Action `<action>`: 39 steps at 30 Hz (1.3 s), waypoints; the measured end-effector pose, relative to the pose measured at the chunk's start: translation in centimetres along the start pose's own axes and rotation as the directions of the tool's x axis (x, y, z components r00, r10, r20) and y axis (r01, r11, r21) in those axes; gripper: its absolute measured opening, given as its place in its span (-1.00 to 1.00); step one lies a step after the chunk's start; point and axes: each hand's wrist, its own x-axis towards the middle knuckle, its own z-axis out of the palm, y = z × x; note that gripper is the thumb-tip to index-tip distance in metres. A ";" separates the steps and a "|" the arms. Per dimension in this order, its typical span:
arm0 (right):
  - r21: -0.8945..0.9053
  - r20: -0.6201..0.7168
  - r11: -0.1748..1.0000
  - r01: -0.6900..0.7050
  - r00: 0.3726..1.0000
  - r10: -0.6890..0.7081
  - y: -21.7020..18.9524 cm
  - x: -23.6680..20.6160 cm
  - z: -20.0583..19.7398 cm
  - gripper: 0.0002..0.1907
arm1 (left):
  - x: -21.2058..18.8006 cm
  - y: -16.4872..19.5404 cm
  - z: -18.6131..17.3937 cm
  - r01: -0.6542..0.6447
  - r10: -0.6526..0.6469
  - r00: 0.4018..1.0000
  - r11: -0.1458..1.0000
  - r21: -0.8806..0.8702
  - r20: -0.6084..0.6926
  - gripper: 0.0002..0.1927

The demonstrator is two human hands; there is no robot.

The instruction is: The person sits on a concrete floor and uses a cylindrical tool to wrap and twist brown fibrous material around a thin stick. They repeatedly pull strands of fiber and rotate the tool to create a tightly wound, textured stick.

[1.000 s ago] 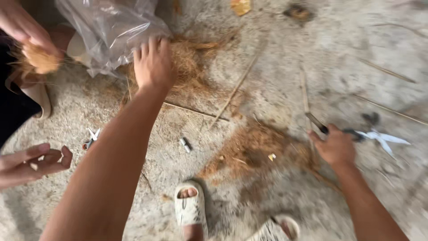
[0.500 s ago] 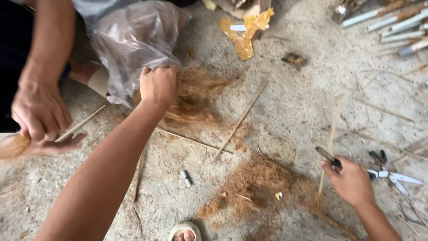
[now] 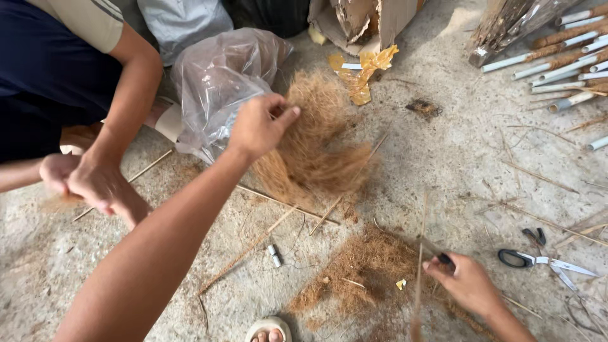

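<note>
We had our left hand (image 3: 256, 126) clenched on a tuft of brown fibre (image 3: 313, 152), lifted above the floor (image 3: 456, 158). Our right hand (image 3: 465, 282) gripped 1 thin stick (image 3: 419, 253) over the loose fibre pile (image 3: 367, 266); binding seemed unstarted.

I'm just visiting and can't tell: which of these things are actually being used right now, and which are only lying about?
In use:
- left hand lifting a clump of brown fibre
- right hand holding a thin stick
- loose fibre pile

Lying about:
- scissors
- clear plastic bag
- torn cardboard box
- white tubes
</note>
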 end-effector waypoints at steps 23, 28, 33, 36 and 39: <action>0.849 -0.025 0.462 0.255 0.894 -0.446 -19.0 5.6 -5.2 -0.85 | -6.4 0.7 7.4 -0.461 0.428 0.884 0.866 0.196 0.186 0.18; 0.908 -0.032 0.337 0.247 0.845 -0.534 -18.1 5.9 -5.9 -0.68 | -5.1 1.0 9.0 -0.236 0.082 0.924 0.890 0.390 0.372 -0.17; 0.968 -0.229 0.032 0.248 0.931 -0.284 -15.8 5.2 -10.4 -0.83 | -4.5 -2.9 6.3 -0.195 0.027 0.951 0.826 0.528 0.309 -0.33; 0.959 -0.282 -0.007 0.282 0.955 -0.095 -13.0 4.1 -13.8 -0.94 | -5.7 -6.1 2.9 -0.096 -0.031 0.982 0.765 0.636 0.186 -0.25; 0.933 -0.359 -0.118 0.340 0.903 -0.237 -10.2 2.2 -15.4 -0.89 | -6.6 -8.6 0.2 0.060 -0.153 0.985 0.722 0.689 0.075 -0.23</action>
